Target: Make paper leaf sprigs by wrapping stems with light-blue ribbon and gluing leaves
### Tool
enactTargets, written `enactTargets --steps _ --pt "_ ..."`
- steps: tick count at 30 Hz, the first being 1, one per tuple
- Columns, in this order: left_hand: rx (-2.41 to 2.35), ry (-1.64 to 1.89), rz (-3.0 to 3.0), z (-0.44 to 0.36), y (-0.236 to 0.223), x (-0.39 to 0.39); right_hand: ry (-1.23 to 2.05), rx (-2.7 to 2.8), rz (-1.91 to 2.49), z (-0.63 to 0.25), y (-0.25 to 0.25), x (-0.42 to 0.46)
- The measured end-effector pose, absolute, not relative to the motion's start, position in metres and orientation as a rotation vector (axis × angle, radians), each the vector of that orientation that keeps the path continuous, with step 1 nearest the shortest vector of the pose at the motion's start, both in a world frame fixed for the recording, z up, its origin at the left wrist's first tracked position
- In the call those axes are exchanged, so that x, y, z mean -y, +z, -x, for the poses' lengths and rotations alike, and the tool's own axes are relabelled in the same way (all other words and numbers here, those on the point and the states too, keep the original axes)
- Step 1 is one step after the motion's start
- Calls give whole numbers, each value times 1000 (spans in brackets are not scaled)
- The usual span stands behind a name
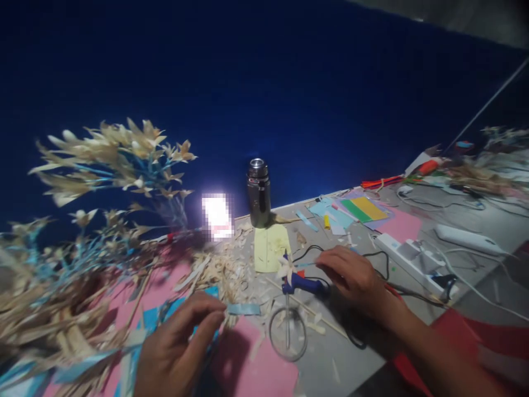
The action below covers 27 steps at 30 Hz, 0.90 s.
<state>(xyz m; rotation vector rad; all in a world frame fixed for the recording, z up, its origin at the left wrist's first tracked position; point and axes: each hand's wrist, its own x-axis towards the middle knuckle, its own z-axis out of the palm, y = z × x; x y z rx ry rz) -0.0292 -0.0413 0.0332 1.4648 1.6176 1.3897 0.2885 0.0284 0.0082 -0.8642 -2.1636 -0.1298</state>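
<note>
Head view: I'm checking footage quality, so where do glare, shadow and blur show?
In the head view, glare peaks in the white, pixelated patch left of the bottle; a shadow darkens the pink paper beside the left hand; the dried scraps at lower left look smeared, while the bottle looks sharper.

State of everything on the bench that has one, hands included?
Left hand: fingers curled, grip unclear
Blue strip: at the left fingertips
Right hand: pinching a blue stem
Pale flower: petals spread, on that stem
Glue gun: on the bench, on or off not visible
Flask: upright
Yellow paper: lying flat
Power strip: appears to have plugs in it
</note>
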Motion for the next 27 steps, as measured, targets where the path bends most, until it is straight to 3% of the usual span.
enactTargets --steps 7,27 --pt "-1255 1186 -2059 19 60 32 -27 2383 741 -272 14 -20" --pt "-1365 1041 -1984 10 51 32 -157 2507 745 -258 34 -17"
